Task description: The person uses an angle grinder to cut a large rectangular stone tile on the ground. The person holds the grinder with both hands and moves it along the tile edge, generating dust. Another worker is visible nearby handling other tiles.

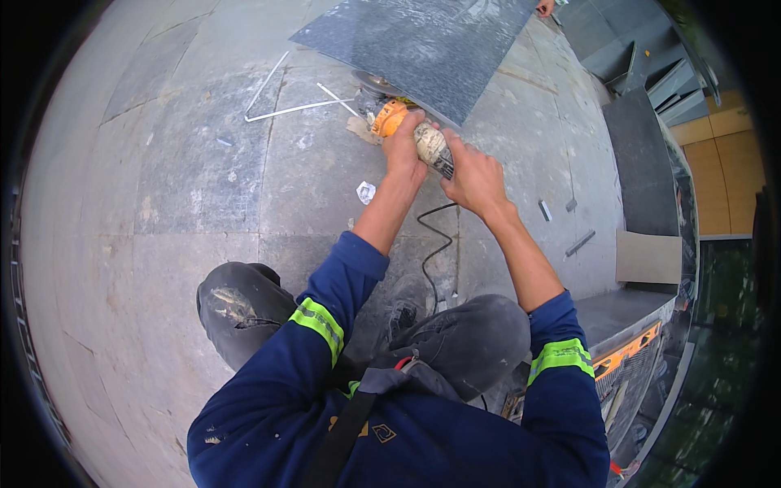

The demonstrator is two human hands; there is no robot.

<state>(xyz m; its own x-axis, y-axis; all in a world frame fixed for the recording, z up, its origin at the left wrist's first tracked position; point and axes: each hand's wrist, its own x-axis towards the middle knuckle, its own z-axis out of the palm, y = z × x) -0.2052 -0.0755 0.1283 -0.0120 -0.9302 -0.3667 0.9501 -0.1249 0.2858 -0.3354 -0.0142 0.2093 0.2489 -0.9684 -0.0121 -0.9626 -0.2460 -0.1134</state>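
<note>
Left hand [404,148] and right hand [478,177] grip the grinder [432,146]; slab [431,50] just beyond appears unfinished, extent done unclear.

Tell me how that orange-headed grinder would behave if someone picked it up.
The grinder may be heavy for its size, as left hand and right hand both hold it. Looking dusty, it might feel slippery; the loosely bent cord would probably flop.

1 head-worn fisheye view looks steeply down and slightly forward, close above the knees [498,335], with the floor [191,191] spreading wide around them.
</note>
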